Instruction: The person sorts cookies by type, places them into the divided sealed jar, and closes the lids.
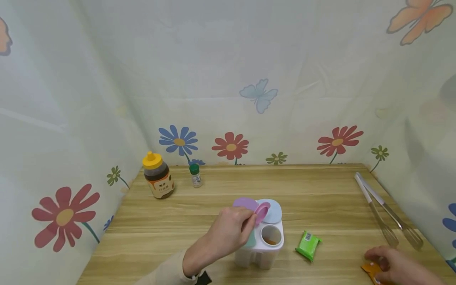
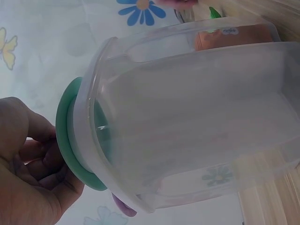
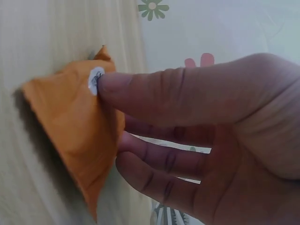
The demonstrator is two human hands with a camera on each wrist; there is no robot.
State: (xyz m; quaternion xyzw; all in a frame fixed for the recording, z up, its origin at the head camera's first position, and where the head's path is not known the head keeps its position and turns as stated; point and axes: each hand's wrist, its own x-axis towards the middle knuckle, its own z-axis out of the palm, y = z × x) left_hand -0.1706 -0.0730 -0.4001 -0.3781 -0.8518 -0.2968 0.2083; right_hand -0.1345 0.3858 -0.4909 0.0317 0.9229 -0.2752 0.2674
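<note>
A clear container with a white top [image 1: 255,257] has several round lids, purple [image 1: 246,203], light blue [image 1: 272,211] and green [image 2: 75,150]. My left hand [image 1: 231,227] pinches the pink lid [image 1: 263,212], tilted up beside an uncovered round opening. Through that opening something orange-brown shows, and the left wrist view reveals an orange packet [image 2: 239,37] behind the clear wall. At the table's front right, my right hand [image 1: 397,266] grips another orange packet [image 3: 75,122], thumb over its white patch and fingers at its side.
A green packet [image 1: 308,246] lies right of the container. Tongs with slotted metal ends [image 1: 386,211] lie along the right edge. At the back left stand a yellow-capped sauce bottle [image 1: 158,178] and a small green-capped shaker [image 1: 195,176]. Floral curtains [image 1: 228,79] surround the wooden table.
</note>
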